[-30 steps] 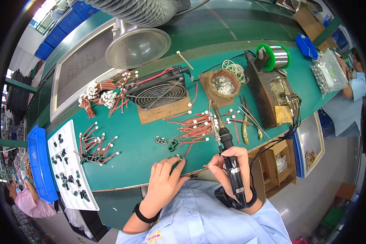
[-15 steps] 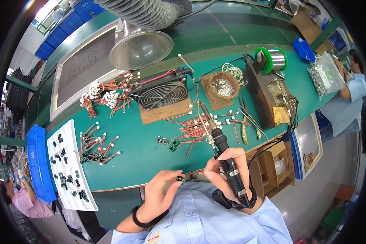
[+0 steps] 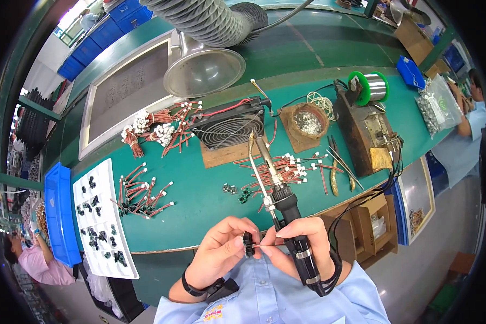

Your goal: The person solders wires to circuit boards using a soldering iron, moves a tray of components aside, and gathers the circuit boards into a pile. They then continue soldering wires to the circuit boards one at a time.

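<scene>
In front of my shirt, near the bench edge, my left hand pinches a small black component between thumb and fingers. My right hand is wrapped round a black soldering iron with a thin metal tube alongside it. The iron's tip points up and away, over the bench. Thumb and finger of that same hand also pinch a thin reddish wire, whose end meets the black component. Whether the two are joined is too small to tell. Beyond the iron lies a loose pile of red-and-black wires with white connectors.
A small fan, a solder pot and a solder spool stand along the back. Pliers lie right. At left are wired parts, a white tray and a blue bin. A metal hood hangs above.
My hands have come together, bringing the wire up to the black component. The soldering iron has shifted slightly left and lower. The whole view has moved a little.
</scene>
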